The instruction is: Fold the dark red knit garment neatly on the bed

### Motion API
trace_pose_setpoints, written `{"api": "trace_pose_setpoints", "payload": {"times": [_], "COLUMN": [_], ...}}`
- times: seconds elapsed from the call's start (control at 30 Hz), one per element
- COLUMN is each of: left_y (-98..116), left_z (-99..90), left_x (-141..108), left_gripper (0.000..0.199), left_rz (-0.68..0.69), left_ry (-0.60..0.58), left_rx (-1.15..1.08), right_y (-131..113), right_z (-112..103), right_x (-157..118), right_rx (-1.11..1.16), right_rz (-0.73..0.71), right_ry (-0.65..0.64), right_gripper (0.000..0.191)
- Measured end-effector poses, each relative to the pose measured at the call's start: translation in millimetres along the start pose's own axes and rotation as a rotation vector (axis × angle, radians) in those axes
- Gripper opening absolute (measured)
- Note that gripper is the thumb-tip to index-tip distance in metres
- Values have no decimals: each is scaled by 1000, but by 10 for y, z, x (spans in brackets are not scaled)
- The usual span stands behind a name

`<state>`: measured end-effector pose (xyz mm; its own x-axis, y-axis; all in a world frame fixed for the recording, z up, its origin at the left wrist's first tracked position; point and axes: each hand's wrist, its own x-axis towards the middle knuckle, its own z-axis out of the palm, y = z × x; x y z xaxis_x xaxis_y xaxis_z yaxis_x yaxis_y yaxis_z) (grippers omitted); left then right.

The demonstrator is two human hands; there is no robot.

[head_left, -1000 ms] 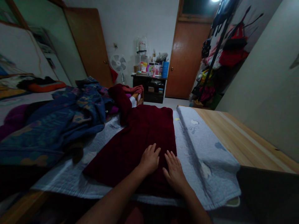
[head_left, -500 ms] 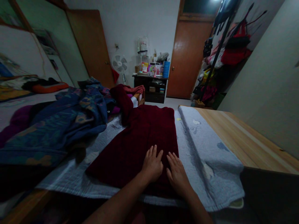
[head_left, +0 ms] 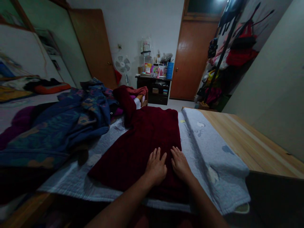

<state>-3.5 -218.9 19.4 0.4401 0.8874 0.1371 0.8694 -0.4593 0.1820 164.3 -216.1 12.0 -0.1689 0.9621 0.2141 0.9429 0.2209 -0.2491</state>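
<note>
A dark red garment (head_left: 133, 158) lies spread on the grey-blue bed cover (head_left: 104, 191), partly folded, with one sleeve-like part (head_left: 127, 103) bent toward the far left. My left hand (head_left: 156, 167) rests palm down on its near half, fingers stretched out. Beside it, my right hand (head_left: 180, 164) lies flat along the garment's right edge, with its fingers extended too. Neither hand grips the cloth; both press on its surface. What sort of garment it is, I cannot tell for sure.
A heap of blue patterned clothing (head_left: 71, 123) covers the left side of the bed. Bare wooden boards (head_left: 251, 136) run along the right. Farther off stand a fan (head_left: 123, 64), a dark cabinet (head_left: 154, 93) and a door (head_left: 190, 60). Bags (head_left: 242, 57) hang at the right.
My right hand has slid slightly away from me along the garment's right edge. The left hand stays in nearly the same spot on the cloth.
</note>
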Motion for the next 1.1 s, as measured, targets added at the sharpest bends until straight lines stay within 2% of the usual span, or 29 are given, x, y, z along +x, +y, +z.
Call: {"api": "trace_pose_setpoints", "payload": {"times": [0.33,0.53,0.87,1.1], "left_y": [12,20,2,-128], "left_z": [-29,-37,-58,-68], "left_x": [6,17,28,203], "left_gripper": [60,61,61,56], "left_rz": [-4,-17,4,68], "left_ry": [-13,-33,-31,7], "left_rx": [-13,-16,-53,-47], "right_y": [133,280,327,308], "right_z": [73,186,268,253], "right_x": [495,728,703,710], "right_rx": [-18,-10,-16,-13], "right_rz": [20,81,73,79], "right_ry": [16,99,171,168], "right_gripper": [53,50,47,47]}}
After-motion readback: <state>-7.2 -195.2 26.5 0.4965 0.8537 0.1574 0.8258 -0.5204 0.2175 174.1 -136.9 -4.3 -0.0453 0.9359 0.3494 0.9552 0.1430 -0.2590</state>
